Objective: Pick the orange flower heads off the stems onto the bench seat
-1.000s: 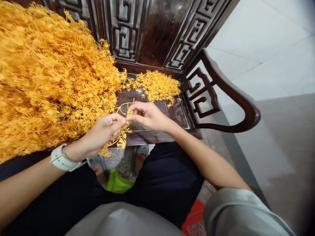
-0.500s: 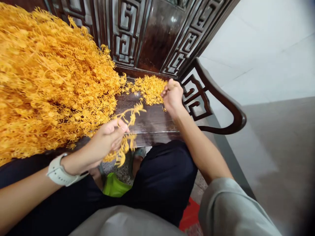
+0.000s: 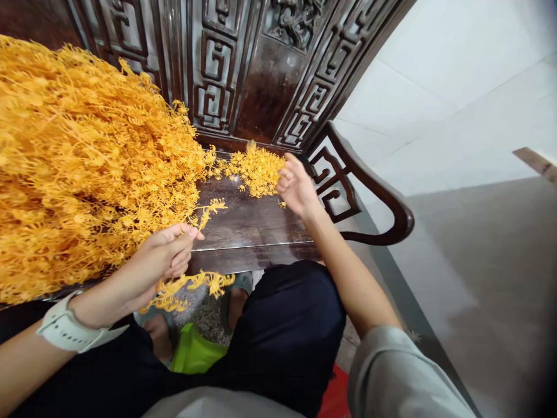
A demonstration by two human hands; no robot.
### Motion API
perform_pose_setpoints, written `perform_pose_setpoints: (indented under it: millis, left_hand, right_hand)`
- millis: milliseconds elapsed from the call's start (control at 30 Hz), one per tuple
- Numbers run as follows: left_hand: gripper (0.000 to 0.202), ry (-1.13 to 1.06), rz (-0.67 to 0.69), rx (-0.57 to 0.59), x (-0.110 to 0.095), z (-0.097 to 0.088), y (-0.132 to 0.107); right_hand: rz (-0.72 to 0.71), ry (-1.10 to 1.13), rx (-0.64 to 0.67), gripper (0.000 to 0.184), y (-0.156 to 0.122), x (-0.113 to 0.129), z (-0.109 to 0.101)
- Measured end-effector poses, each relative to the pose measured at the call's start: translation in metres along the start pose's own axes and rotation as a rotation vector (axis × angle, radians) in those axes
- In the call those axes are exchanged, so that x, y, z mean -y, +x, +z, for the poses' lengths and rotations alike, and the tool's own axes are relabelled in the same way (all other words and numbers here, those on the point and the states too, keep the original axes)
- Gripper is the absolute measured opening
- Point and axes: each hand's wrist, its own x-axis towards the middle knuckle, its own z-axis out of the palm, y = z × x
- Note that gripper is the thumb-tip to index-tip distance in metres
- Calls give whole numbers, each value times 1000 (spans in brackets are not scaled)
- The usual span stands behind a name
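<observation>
My left hand (image 3: 159, 261), a white watch on its wrist, is closed on a thin orange plastic sprig (image 3: 191, 284) that sticks out above and below the fingers. It sits at the front edge of a dark wooden bench seat (image 3: 250, 229), beside a big heap of orange plastic sprigs (image 3: 82, 168) on the left. My right hand (image 3: 296, 186) hovers with fingers spread over a small pile of loose orange pieces (image 3: 256, 168) at the back of the seat and holds nothing.
The bench has a carved dark back (image 3: 243, 69) and a curved armrest (image 3: 369, 191) on the right. Beyond it lies a pale tiled floor (image 3: 456, 116). My dark-trousered knees (image 3: 287, 325) are below, with a green thing (image 3: 195, 351) and something red (image 3: 335, 400) on the floor.
My right hand left the sprig, carried a plucked piece back to the small pile and opened its fingers there. My left hand kept the sprig and drifted slightly left and down.
</observation>
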Motion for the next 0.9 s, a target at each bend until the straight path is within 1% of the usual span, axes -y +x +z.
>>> perform_pose_setpoints:
  millis: [33,67,100,133,167,233,300,333,400,433,500,533,600,633,667,700,733,800,867,900]
  left_hand:
    - [24,-2,-6,2,0,1,1]
    - [24,-1,-13,3,1,1,2]
    - [23,2,-17,1,1,1,3]
    - [23,8,-20,-4,2,0,5]
    - [22,18,-23,-7,3,0,7]
    - [21,33,-26,-2,4,0,9]
    - [21,30,-20,11,4,2,10]
    - [21,18,-15,20,3,3,11]
    - [19,-27,2,37,1,7,11]
    - [19,-54,11,47,0,8,10]
    - [18,-101,23,70,-3,11,11]
    - [18,-114,24,83,-3,12,11]
    - [18,-118,16,107,-4,14,12]
    - [18,-109,5,115,-4,15,13]
    - [19,-96,-9,119,-3,16,13]
    - [19,-81,-26,119,-2,17,14]
    - [20,-65,-42,118,-2,19,14]
    - [22,-48,-64,122,-1,22,14]
    - [25,-46,-64,123,-2,23,15]
    - [28,-49,-56,117,-2,23,15]
  right_hand:
    - [-29,132,-166,28,2,5,-3]
    - [-12,221,-263,30,3,9,-5]
    - [29,272,-306,32,2,10,-5]
    - [80,287,-308,33,0,8,-4]
    - [126,272,-278,33,-3,6,-1]
    - [175,181,-163,30,-10,-1,7]
    - [172,28,-17,24,-16,-7,17]
    - [166,-65,73,21,-19,-10,23]
    - [178,-248,308,22,-26,-12,34]
    - [196,-317,438,27,-30,-13,40]
    - [239,-372,655,45,-38,-15,54]
    - [258,-359,721,57,-42,-15,62]
    - [291,-260,789,79,-49,-16,77]
    - [305,-182,801,86,-52,-17,84]
    - [323,-96,804,87,-54,-17,91]
    - [339,-11,794,83,-55,-17,96]
    - [346,63,765,77,-56,-16,100]
    - [325,144,652,59,-55,-14,104]
    - [287,154,549,46,-53,-12,105]
    - [273,147,516,44,-51,-11,104]
